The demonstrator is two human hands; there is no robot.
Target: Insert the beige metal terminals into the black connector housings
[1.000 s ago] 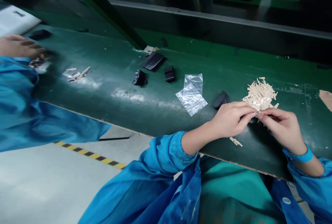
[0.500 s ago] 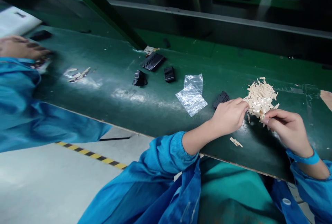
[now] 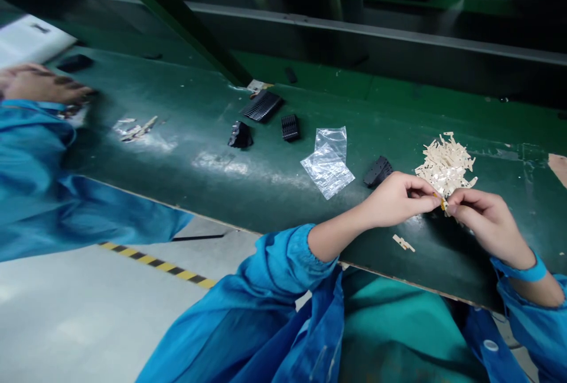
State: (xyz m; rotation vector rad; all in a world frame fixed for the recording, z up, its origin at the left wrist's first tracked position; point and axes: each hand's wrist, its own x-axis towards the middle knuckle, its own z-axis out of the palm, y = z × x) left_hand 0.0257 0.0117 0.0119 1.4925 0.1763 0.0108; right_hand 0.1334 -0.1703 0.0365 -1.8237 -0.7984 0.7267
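At the near edge of the pile of cream pieces (image 3: pixel 445 161), toward six o'clock from it, the left hand (image 3: pixel 398 198) and right hand (image 3: pixel 489 217) pinch a small yellow-and-cream piece (image 3: pixel 443 203) between thumbs and forefingers, tips almost meeting. From that piece, a black ribbed block (image 3: pixel 378 171) sits at ten o'clock beside the left hand, with overlapping clear bags (image 3: pixel 328 167) beyond. Between seven and eight o'clock, loose cream strips (image 3: pixel 403 243) lie on the green table (image 3: pixel 266 194). Far toward ten, a white object (image 3: pixel 31 43) bears a dark mark, too small to read.
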